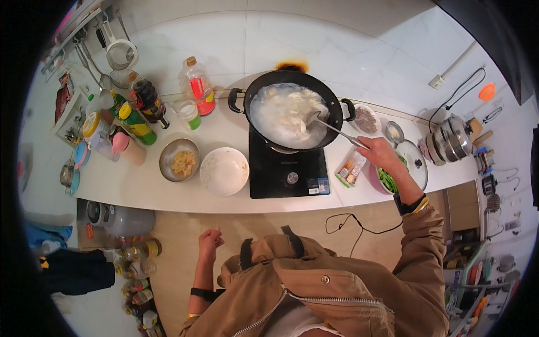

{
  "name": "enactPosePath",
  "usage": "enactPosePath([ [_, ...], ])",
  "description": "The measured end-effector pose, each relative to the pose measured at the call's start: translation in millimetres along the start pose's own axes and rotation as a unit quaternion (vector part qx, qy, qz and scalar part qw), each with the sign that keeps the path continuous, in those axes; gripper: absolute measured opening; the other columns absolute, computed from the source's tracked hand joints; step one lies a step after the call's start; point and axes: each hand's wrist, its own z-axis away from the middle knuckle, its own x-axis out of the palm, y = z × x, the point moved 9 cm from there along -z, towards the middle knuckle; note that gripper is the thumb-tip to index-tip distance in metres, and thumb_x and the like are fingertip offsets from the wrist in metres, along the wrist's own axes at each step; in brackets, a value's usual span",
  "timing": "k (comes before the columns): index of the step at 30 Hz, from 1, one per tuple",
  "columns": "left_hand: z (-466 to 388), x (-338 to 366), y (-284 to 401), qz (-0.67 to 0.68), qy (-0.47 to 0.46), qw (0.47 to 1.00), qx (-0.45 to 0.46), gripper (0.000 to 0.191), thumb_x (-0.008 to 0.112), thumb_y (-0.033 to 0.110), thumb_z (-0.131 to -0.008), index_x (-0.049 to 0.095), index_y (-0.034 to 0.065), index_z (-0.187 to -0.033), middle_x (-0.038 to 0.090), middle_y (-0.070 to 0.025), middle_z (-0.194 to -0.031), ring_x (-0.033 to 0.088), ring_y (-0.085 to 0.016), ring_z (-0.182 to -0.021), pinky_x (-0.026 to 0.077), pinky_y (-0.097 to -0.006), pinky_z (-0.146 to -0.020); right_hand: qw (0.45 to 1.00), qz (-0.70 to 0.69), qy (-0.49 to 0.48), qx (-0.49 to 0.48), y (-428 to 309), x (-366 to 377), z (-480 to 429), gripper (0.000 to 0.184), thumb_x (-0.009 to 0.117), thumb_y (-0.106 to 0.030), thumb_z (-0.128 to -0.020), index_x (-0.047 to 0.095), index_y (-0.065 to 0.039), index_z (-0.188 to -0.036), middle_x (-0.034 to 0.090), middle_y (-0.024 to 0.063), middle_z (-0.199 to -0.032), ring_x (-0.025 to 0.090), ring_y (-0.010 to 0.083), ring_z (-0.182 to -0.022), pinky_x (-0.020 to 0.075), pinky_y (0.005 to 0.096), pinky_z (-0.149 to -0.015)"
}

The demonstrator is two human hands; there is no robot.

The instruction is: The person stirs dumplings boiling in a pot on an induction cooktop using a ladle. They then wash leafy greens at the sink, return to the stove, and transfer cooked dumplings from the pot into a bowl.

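Note:
My right hand (pixel 380 152) grips the handle of a metal ladle or spatula (pixel 341 135); its head is partly sunk in the wok's contents. The black two-handled wok (pixel 290 76) sits on a black induction cooktop (pixel 290 168). Cloudy, whitish liquid with pale pieces (pixel 290 113) fills much of it, and I cannot tell what the pieces are. Below the counter's front edge, my left hand (pixel 210 242) hangs with its fingers curled, holding nothing that I can see. Left of the cooktop stand a white bowl (pixel 224 172) and a steel bowl holding yellowish food (pixel 184 163).
A plate of greyish food (pixel 366 119), a small steel ladle (pixel 394 132), a printed packet (pixel 350 167), greens (pixel 388 180) and a glass lid (pixel 414 164) lie to the right. Bottles (pixel 137 124) and an oil jug (pixel 200 90) crowd the left. A black cable (pixel 358 225) hangs in front.

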Motion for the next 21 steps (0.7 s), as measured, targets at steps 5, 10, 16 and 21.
enactPosePath([
  [5,7,-8,-2,0.016,0.023,1.0,-0.003,0.023,0.068,0.021,-0.087,0.058,0.0046,-0.075,0.051,-0.0009,-0.066,0.049,-0.011,-0.055,0.047,-0.0272,-0.056,0.999,-0.043,-0.003,0.01,8,27,-14,0.024,0.06,-0.026,-0.084,0.061,-0.008,-0.099,0.061,0.0212,-0.075,0.059,0.0402,-0.072,0.0459,0.0462,-0.063],
  [10,11,-9,0,0.013,0.019,1.0,0.001,0.023,0.068,0.022,-0.087,0.058,0.0048,-0.075,0.052,-0.0008,-0.066,0.049,-0.011,-0.056,0.047,-0.0271,-0.056,0.997,-0.077,0.012,0.001,5,41,-32,0.023,0.059,-0.027,-0.084,0.061,-0.006,-0.094,0.06,0.0203,-0.07,0.059,0.0386,-0.067,0.0457,0.0445,-0.061],
  [16,18,-14,-3,0.01,0.032,0.999,0.001,0.023,0.068,0.021,-0.087,0.058,0.0053,-0.074,0.05,0.0002,-0.065,0.048,-0.01,-0.056,0.048,-0.0276,-0.057,0.994,-0.103,0.028,-0.002,-2,49,-52,0.025,0.057,-0.028,-0.084,0.062,-0.006,-0.093,0.06,0.0203,-0.068,0.06,0.0376,-0.066,0.0467,0.0447,-0.061],
  [21,25,-16,-6,0.004,0.033,0.999,0.008,0.023,0.067,0.022,-0.087,0.057,0.0058,-0.074,0.049,0.0004,-0.065,0.049,-0.011,-0.057,0.049,-0.0288,-0.059,0.994,-0.101,0.034,-0.019,-13,66,-75,0.026,0.058,-0.028,-0.082,0.063,-0.005,-0.092,0.062,0.0213,-0.074,0.062,0.0383,-0.071,0.0475,0.0452,-0.063],
])
